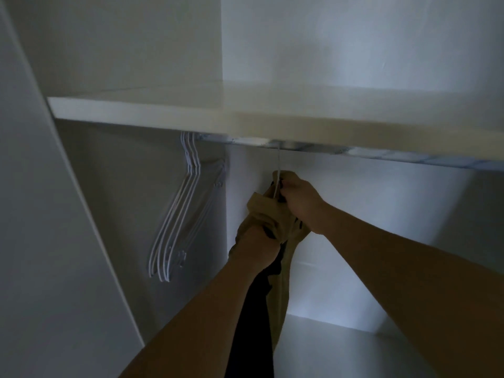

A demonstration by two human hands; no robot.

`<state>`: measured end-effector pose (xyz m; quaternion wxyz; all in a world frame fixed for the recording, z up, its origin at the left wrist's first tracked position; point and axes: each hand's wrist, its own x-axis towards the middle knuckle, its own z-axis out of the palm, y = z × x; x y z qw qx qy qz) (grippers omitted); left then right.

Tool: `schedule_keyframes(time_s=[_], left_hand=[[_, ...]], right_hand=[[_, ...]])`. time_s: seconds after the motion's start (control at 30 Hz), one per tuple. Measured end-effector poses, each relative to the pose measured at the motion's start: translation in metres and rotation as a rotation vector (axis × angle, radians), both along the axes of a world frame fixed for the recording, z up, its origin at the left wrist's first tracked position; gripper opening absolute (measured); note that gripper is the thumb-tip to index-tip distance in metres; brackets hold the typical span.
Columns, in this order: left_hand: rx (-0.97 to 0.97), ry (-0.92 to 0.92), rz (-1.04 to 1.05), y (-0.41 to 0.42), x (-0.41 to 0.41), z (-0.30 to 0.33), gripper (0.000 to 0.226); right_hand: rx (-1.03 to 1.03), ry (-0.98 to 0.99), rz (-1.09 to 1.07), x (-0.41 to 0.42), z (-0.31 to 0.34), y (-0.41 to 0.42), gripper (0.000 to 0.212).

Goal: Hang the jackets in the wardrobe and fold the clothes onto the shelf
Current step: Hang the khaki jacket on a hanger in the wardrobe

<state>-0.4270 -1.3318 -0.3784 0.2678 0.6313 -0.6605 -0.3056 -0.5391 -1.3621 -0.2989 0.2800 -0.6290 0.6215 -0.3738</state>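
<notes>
A: What hung at the left of the wardrobe?

B: A bunch of white hangers (pixel 177 214), empty, on the rail (pixel 313 147) under the shelf (pixel 191 110), at about nine o'clock from the hands.

A: And the left hand (pixel 256 246)?

B: Its fingers were curled tight round a bunched fold of the jacket (pixel 266 211), which was tan with a dark lining and trailed down toward six o'clock between the forearms.

A: The right hand (pixel 300 197)?

B: At one o'clock from the left one, closed round the jacket's collar and the thin white neck of a hanger (pixel 278 170) that ran straight up to the rail at twelve o'clock.
</notes>
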Motion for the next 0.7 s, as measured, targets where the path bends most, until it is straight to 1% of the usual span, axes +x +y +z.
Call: schedule_keyframes(time_s=[0.07,0.1,0.2,0.27,0.33,0.4,0.5,0.6,0.63,0.7], left_hand=[[-0.032,-0.111,-0.047,0.015,0.001,0.012,0.02],[-0.056,-0.145,-0.039,0.024,0.002,0.024,0.018],[-0.165,-0.369,0.018,0.057,0.008,0.068,0.03],[-0.222,-0.46,0.007,0.087,0.008,0.095,0.036],[-0.316,-0.529,-0.054,0.124,0.006,0.115,0.041],[-0.411,-0.571,-0.098,0.163,0.001,0.123,0.043],[-0.446,-0.526,-0.16,0.224,-0.009,0.126,0.036],[-0.599,-0.563,-0.372,0.263,-0.029,0.116,0.026],[-0.583,-0.588,-0.415,0.27,-0.036,0.117,0.03],[-0.564,-0.607,-0.433,0.274,-0.054,0.125,0.04]], right_hand=[[0.0,-0.009,0.009,-0.007,0.006,0.021,0.038],[0.012,-0.009,0.007,-0.012,0.011,0.037,0.037],[0.03,0.017,-0.034,-0.027,0.027,0.096,0.033],[0.075,0.069,-0.054,-0.039,0.035,0.139,0.037],[0.091,0.136,-0.05,-0.049,0.044,0.185,0.048],[0.067,0.195,-0.051,-0.058,0.051,0.231,0.054],[0.077,0.232,-0.116,-0.073,0.055,0.296,0.059],[0.125,0.346,-0.173,-0.101,0.056,0.35,0.061],[0.145,0.385,-0.205,-0.112,0.06,0.364,0.061],[0.163,0.421,-0.301,-0.135,0.071,0.387,0.057]])
